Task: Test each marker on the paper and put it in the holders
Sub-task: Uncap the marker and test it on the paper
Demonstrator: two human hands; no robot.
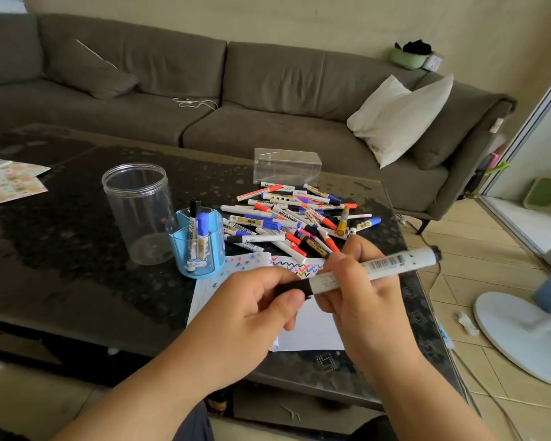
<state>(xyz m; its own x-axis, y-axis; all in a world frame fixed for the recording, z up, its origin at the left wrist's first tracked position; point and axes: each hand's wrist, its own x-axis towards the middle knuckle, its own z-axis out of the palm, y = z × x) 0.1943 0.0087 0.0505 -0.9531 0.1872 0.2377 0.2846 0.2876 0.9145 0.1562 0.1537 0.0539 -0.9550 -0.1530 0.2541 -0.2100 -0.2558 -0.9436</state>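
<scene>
Together, our two hands hold one black-capped marker above the paper, at the near edge of the dark table.

Largest first: the table (77, 237) carries a clear jar (137, 211) left of the paper (309, 332), a blue holder (201, 249) touching the paper's far left corner with two markers standing in it, a clear box (287, 167) farthest away, and a marker pile (293, 218) just beyond the paper. Our left hand (252, 310) pinches the black cap; our right hand (357, 291) is wrapped around the white barrel of the marker (372, 268). We judge uncapping is the step: pull straight apart, keep the cap in hand, then stroke a bare patch of paper.
</scene>
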